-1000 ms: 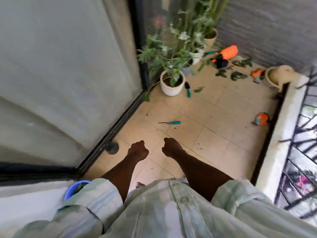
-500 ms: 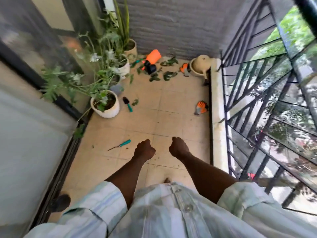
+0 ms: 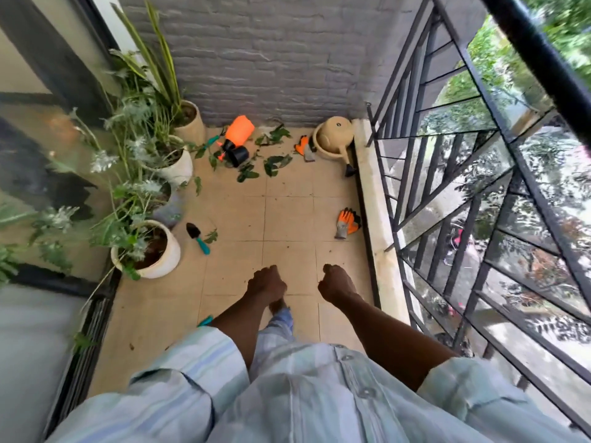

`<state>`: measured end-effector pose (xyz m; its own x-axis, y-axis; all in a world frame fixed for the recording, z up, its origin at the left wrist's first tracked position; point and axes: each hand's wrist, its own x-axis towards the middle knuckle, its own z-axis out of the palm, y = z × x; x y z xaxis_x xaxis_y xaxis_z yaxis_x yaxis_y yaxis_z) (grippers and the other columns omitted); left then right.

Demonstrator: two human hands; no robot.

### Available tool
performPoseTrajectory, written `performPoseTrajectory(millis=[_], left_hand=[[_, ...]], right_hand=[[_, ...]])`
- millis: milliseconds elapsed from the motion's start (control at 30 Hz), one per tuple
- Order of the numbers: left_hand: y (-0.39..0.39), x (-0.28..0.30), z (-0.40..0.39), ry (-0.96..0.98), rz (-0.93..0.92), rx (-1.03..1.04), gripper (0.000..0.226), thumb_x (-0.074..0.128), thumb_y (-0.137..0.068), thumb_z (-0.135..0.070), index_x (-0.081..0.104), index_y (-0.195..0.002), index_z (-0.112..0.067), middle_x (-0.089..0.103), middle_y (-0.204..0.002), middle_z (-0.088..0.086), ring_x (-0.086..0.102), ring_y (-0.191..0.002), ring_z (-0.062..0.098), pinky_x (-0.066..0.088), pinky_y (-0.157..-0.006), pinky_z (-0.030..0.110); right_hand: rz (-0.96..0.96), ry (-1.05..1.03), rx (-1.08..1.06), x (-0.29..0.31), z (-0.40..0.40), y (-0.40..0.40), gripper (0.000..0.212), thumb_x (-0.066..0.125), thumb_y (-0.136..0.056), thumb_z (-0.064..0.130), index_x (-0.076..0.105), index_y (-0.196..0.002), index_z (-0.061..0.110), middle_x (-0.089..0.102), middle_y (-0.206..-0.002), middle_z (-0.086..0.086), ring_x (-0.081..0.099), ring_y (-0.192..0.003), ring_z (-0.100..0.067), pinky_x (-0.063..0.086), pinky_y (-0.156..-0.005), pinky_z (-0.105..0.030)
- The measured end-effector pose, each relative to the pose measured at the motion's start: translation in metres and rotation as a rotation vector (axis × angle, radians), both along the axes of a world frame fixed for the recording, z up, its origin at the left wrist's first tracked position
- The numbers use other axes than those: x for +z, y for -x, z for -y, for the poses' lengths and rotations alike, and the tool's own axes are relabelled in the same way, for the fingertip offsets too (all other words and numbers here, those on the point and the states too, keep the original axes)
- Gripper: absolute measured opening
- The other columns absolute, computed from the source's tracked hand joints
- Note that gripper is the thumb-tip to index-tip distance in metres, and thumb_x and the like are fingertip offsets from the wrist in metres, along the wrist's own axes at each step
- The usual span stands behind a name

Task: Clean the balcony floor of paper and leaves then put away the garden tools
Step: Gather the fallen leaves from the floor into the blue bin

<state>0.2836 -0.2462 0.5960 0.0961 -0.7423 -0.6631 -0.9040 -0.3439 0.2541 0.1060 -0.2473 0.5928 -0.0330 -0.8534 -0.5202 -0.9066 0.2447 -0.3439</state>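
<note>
One trowel (image 3: 197, 238) lies diagonally, blade toward the far-left.

No readable text, labels, brand names or numbers anywhere in view. The beige watering can (image 3: 334, 135), upper middle of the frame, has a small dark round mark on its side, too small to make out. The orange sprayer (image 3: 240, 128), gloves (image 3: 347, 222) and pots (image 3: 160, 251) show no print.

head-worn view, steeply down over balcony floor (image 3: 287, 219)
</note>
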Motion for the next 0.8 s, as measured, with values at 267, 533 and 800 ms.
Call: performPoseTrajectory(millis=[267,533,800], left_hand=[[-0.001,0.020,0.195,0.083,-0.123,0.025,0.059,0.049,-0.089,-0.019,0.038,-0.146,-0.013,0.046,-0.146,0.009,0.049,-0.127,0.029,0.047,-0.097,0.036],[-0.005,-0.001,0.307,0.016,-0.041,-0.070,0.052,0.050,-0.090,-0.024,0.043,-0.140,-0.012,0.046,-0.143,0.011,0.047,-0.128,0.030,0.045,-0.099,0.037],[0.007,-0.008,0.481,0.035,-0.061,-0.018,0.055,0.050,-0.092,-0.024,0.039,-0.144,-0.009,0.041,-0.149,0.013,0.041,-0.134,0.032,0.040,-0.106,0.037]], right_hand=[[0.039,0.034,-0.111,0.015,0.176,-0.008,0.020,0.051,-0.079,0.006,0.059,-0.097,0.007,0.065,-0.107,-0.019,0.063,-0.100,-0.035,0.054,-0.080,-0.034],[0.056,0.041,-0.123,0.008,0.305,-0.015,0.031,0.054,-0.084,0.005,0.062,-0.113,0.001,0.063,-0.115,-0.020,0.062,-0.105,-0.033,0.050,-0.078,-0.030],[0.064,0.058,-0.083,0.007,0.483,0.018,0.032,0.055,-0.080,0.008,0.063,-0.110,0.000,0.064,-0.112,-0.023,0.061,-0.105,-0.038,0.050,-0.080,-0.035]])
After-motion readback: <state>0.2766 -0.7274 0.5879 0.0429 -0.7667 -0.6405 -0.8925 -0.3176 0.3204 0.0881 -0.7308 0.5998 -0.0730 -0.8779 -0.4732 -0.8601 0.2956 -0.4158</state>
